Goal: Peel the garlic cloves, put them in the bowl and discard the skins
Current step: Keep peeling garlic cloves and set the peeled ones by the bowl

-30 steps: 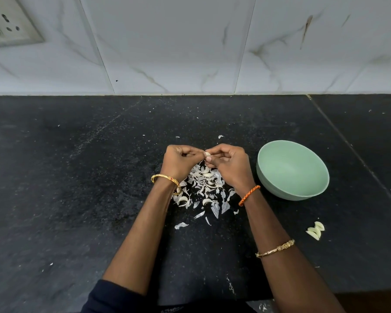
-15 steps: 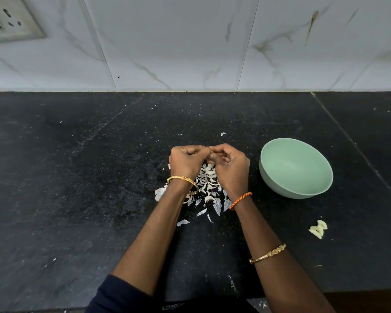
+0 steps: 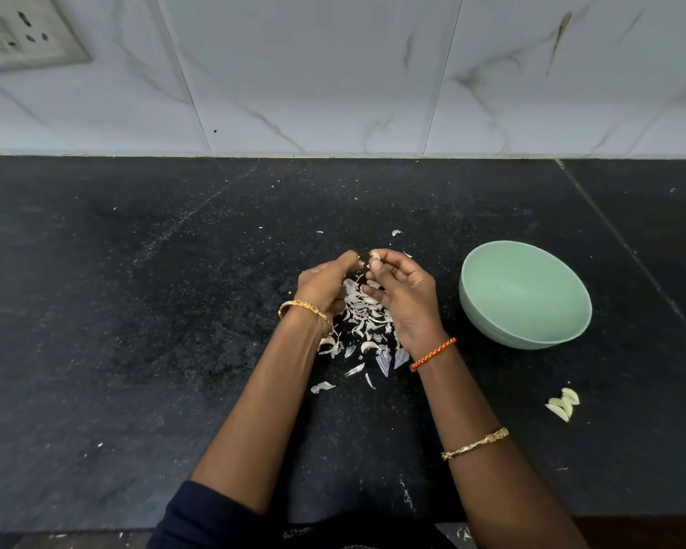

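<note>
My right hand (image 3: 406, 295) pinches a small garlic clove (image 3: 374, 255) between thumb and fingertips, just above the pile of garlic skins (image 3: 363, 320). My left hand (image 3: 325, 285) is close beside it on the left, fingers curled, with a tiny scrap of skin at its fingertips. The two hands are a little apart. A pale green bowl (image 3: 492, 311) stands to the right of my right hand, and nothing shows inside it. Three peeled cloves (image 3: 565, 404) lie on the counter in front of the bowl.
The black stone counter (image 3: 135, 330) runs back to a white tiled wall (image 3: 333, 73) with a socket plate (image 3: 20, 33) at the top left. Small skin flecks lie scattered around the pile. The counter's front edge is near my body.
My hands, pressed together around the clove before, have drawn slightly apart. The clove stays in my right hand. The view has shifted a little.
</note>
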A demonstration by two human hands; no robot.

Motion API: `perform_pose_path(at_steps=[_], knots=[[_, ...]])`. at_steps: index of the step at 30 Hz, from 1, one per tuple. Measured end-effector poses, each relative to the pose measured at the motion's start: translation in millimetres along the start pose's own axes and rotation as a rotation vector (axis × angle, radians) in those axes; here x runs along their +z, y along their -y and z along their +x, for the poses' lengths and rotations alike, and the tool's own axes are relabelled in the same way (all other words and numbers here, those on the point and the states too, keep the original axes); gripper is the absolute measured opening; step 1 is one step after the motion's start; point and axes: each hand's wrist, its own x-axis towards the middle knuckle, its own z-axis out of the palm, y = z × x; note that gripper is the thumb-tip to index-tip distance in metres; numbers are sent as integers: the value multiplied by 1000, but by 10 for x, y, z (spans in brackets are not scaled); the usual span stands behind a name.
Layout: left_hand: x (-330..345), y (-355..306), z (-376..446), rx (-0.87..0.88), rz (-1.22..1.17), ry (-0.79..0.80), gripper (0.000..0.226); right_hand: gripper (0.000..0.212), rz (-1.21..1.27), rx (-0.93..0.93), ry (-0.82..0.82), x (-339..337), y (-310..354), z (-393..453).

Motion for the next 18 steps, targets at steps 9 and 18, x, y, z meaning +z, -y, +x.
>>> perform_pose_path(at_steps=[9, 18], knots=[[34, 10, -40, 240, 115, 11, 36, 16, 42, 58, 62, -93, 42, 8], [-29, -27, -131, 330, 225, 136, 21, 20, -202, -58, 78, -182, 88, -13]])
